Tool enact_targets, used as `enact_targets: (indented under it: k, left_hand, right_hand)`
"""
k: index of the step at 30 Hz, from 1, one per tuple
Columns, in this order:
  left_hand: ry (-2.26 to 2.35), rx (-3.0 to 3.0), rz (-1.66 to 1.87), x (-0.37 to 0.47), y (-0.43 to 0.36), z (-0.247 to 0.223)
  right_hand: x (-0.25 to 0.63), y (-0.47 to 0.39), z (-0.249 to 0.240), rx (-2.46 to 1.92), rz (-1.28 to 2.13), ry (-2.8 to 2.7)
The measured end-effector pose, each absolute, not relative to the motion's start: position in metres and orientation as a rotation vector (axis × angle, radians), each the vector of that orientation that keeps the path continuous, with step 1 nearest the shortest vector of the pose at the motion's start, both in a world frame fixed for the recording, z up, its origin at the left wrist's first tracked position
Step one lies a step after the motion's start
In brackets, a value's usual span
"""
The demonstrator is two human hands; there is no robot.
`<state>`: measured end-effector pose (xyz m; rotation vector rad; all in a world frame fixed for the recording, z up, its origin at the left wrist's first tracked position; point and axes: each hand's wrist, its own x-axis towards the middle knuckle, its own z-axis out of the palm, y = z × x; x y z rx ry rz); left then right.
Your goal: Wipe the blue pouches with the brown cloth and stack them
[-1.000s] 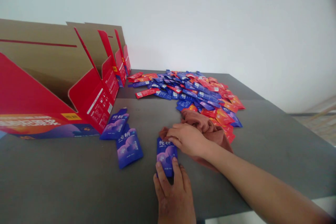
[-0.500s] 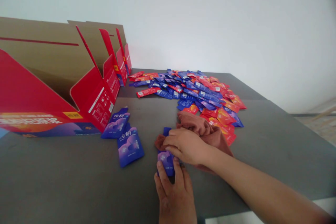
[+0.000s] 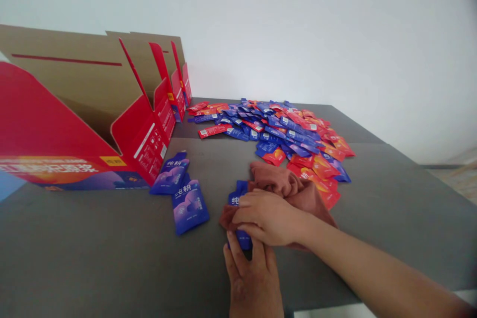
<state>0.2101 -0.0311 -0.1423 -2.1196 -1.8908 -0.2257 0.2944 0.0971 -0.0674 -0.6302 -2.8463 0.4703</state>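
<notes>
Leftward, tabletop room (image 3: 112, 248) separates left hand (image 3: 254, 276) from two pouches (image 3: 191, 207).

Matt, creased cloth (image 3: 311, 196), smooth plastic-looking pouch (image 3: 244, 240) – faintly glossy, matt tabletop (image 3: 104, 253), cardboard box (image 3: 52, 119) – smooth-faced

Along the left of the tabletop (image 3: 112, 258), a row of cardboard cartons (image 3: 179, 99), one behind another, with the nearest carton (image 3: 55, 124) at front left; just right of its near corner, two loose pouches, the farther pouch (image 3: 169, 176) partly on top of the nearer pouch (image 3: 190, 208); right of these, flat on the tabletop, a single pouch (image 3: 240, 188), with the left hand (image 3: 253, 276) at its near end and the right hand (image 3: 274, 216) above its middle, a corner of the cloth (image 3: 309, 198) between; right of that, the rest of the cloth, just before the pouch pile (image 3: 272, 126); behind pile and cartons, the wall (image 3: 298, 35)
</notes>
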Motion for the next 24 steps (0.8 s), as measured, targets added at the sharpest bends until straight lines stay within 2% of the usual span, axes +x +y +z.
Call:
enact_targets:
  k: [10,20,24]
  left_hand:
    - [-1.913,-2.134,-0.265,0.209,-0.031,-0.141]
    - [-1.951,-2.121,-0.304,0.213,-0.031,-0.143]
    - [-1.942,-2.118,-0.321,0.212,-0.032,-0.143]
  right_hand:
    - [0.303,0.123,-0.078,-1.048,0.359,-2.752]
    - [0.296,0.099,-0.068,-0.685,0.468,-2.793]
    - [0.294,0.104,-0.071,-0.832,0.428,-2.827]
